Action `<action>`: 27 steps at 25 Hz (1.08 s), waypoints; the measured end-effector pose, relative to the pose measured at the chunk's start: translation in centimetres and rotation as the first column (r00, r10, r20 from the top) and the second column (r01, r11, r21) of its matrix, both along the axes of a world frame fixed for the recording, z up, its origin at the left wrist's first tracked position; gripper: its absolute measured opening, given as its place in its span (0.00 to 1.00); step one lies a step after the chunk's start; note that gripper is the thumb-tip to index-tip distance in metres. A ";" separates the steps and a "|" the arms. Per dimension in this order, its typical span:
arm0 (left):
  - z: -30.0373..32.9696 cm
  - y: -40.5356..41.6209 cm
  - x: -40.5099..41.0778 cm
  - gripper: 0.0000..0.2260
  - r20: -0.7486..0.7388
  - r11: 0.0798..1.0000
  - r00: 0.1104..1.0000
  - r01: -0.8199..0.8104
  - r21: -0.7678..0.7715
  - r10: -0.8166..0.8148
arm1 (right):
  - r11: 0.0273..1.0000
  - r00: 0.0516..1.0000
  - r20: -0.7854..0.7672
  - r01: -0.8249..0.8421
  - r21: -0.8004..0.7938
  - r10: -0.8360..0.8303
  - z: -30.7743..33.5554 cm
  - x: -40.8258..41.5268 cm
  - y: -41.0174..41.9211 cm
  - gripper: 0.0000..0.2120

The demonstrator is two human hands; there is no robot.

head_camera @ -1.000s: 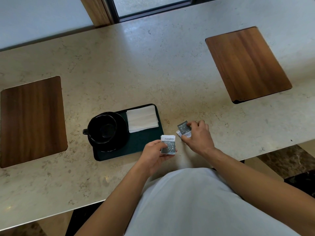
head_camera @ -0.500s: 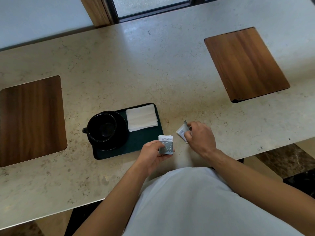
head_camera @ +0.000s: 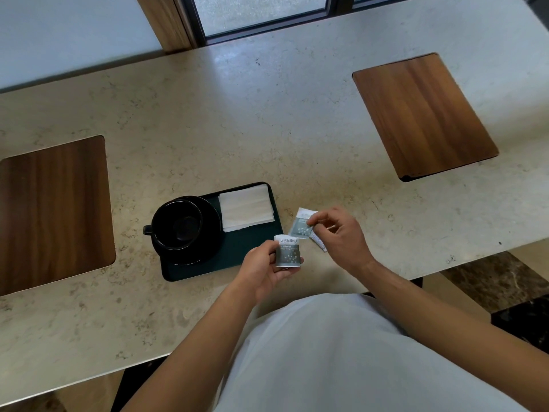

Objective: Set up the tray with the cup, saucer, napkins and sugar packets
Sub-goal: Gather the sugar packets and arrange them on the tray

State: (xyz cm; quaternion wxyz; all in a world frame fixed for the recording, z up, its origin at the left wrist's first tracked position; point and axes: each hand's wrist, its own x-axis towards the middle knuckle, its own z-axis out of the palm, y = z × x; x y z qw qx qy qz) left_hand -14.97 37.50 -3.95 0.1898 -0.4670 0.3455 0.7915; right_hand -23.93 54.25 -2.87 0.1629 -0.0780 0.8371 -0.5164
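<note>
A dark tray lies near the counter's front edge. On its left part stands a black cup on a black saucer. White folded napkins lie on its back right part. My left hand holds a grey and white sugar packet just off the tray's front right corner. My right hand pinches a second sugar packet lifted above the counter. Another packet lies on the counter under that hand.
The beige stone counter has two inset wooden panels, one at the left and one at the back right. A window frame runs along the far edge. My body in a light shirt presses against the front edge.
My right hand has lifted one sugar packet off the counter and turned it face up, leaving another lying below. My left hand keeps its packet in nearly the same place.
</note>
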 end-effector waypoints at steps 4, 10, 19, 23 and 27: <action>0.0 -0.1 0.1 0.12 -0.028 1.000 1.000 -0.006 0.012 0.007 | 0.992 0.985 0.119 -0.125 -0.010 0.126 0.3 1.2 -0.4 0.13; -0.2 -0.2 0.7 0.13 -0.093 0.994 0.991 0.086 -0.062 -0.091 | 0.947 0.953 0.110 -0.295 0.130 0.282 -0.3 2.4 -1.2 0.10; -0.5 0.1 1.1 0.15 -0.066 0.989 0.992 0.104 -0.108 -0.112 | 0.928 0.951 0.082 -0.309 0.209 0.298 -1.7 2.6 -1.0 0.17; -0.6 0.2 1.2 0.15 -0.036 0.989 0.994 0.096 -0.114 -0.101 | 0.952 0.975 0.056 -0.223 0.207 0.217 -2.6 2.1 -0.4 0.12; -0.7 0.1 1.2 0.14 -0.008 0.993 0.998 0.065 -0.100 -0.066 | 0.845 0.990 0.012 -0.127 0.519 0.141 -3.9 0.7 1.4 0.21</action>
